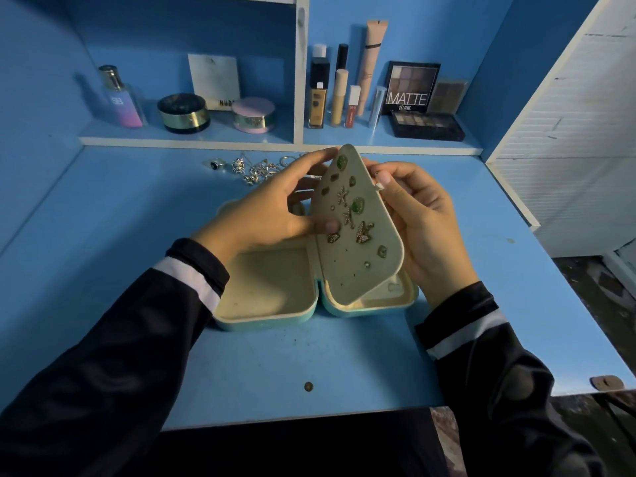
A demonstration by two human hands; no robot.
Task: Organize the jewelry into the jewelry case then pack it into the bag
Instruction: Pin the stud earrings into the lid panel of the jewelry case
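Observation:
A teal jewelry case with cream lining lies open on the blue desk. Its cream earring panel is raised on edge between the two halves and carries several earrings: stars, butterflies and green studs. My left hand holds the panel from the left, thumb pressed on an earring on its face and fingertips at its top edge. My right hand is behind the panel's right edge, its thumb and fingers pinched together there. A heap of silver jewelry lies on the desk behind the case. No bag is in view.
A shelf at the back holds a perfume bottle, round compacts, foundation and lipstick tubes and eyeshadow palettes. A white slatted wall bounds the right side. A small dark round thing lies near the desk's front edge.

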